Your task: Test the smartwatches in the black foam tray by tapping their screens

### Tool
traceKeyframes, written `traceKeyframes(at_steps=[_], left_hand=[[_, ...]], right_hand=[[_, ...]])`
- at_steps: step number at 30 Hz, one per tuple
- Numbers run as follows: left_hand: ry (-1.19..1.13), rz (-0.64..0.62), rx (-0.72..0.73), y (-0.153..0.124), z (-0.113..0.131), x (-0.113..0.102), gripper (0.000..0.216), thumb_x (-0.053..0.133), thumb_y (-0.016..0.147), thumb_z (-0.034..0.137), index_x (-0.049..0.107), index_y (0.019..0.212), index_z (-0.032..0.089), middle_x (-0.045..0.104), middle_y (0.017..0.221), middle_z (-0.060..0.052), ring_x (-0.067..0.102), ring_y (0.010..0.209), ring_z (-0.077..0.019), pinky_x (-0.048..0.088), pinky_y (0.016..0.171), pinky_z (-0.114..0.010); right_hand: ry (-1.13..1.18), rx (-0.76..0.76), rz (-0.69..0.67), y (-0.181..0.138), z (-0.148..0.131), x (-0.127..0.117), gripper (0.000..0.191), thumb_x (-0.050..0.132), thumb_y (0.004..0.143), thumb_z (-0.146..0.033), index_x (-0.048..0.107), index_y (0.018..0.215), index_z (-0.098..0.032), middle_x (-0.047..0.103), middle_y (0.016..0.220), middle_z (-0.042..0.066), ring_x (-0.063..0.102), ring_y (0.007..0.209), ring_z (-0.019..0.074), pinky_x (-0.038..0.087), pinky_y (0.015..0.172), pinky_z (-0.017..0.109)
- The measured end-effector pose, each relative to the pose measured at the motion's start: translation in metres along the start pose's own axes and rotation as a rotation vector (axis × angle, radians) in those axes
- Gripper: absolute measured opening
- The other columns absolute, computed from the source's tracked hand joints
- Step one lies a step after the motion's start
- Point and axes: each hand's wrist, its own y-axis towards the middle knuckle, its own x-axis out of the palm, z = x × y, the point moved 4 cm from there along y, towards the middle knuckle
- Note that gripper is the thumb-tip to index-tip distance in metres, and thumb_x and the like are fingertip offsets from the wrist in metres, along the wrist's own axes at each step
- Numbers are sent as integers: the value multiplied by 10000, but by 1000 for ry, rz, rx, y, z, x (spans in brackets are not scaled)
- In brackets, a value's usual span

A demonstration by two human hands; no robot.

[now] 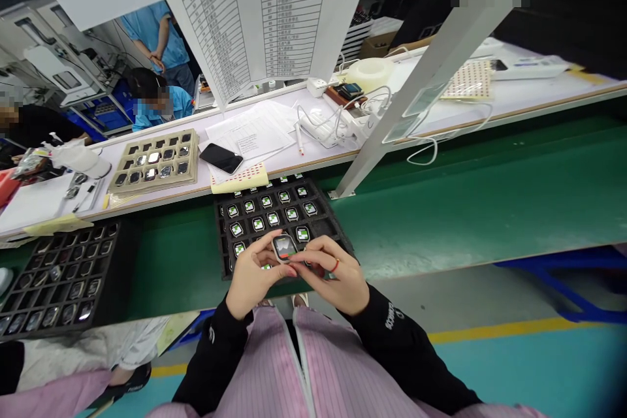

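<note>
Both my hands hold one small smartwatch body (284, 247) with a lit screen, just above the near edge of a black compartment tray (323, 209). My left hand (253, 277) pinches its left side with thumb and fingers. My right hand (337, 277), with a red ring on one finger, grips its right side. The tray sits on the green conveyor belt (465, 209) and holds several watch bodies with green-and-white screens in its cells.
A second black tray (29, 255) with watch parts lies on the belt at left. Behind it, a white bench carries a beige tray (191, 173), a phone (221, 158), papers, cables and a tape roll. A slanted white post (392, 111) crosses the belt. Other people work beyond.
</note>
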Motion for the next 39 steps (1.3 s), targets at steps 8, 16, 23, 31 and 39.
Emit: traceKeyframes(at_steps=[8,16,23,31,39], left_hand=[[-19,7,9,0,-2,-2,735,873,547,239,612,1230,169,630,767,5,600,655,-109,518,670,-231],[22,-9,21,-5,-1,-2,735,855,581,268,588,1259,168,657,764,-2,605,679,-125,520,718,-257],[175,-43,55,-10,-5,4,646,805,648,225,591,1257,204,664,838,-7,598,691,-115,513,718,-253],[264,79,318,2,19,-26,416,650,794,166,561,1195,230,638,1119,-55,623,878,-134,498,763,-238],[320,390,734,22,123,-107,461,683,797,268,514,1224,233,585,1126,-74,606,854,-126,490,719,-226]], right_hand=[[9,-41,14,0,-1,1,186,623,898,-127,714,981,-265,556,800,23,536,595,128,460,498,252],[12,-31,-19,0,-5,3,159,600,909,-116,690,956,-238,557,805,25,530,597,126,437,496,247],[67,92,-91,-3,-9,5,119,533,952,-174,603,860,-202,531,812,21,483,558,107,424,488,242],[376,288,108,-6,3,-18,136,495,996,-295,539,898,-212,495,1091,73,624,708,137,529,428,208],[336,468,108,-35,12,-20,261,634,912,-448,621,879,-190,673,923,75,685,776,173,595,736,210]])
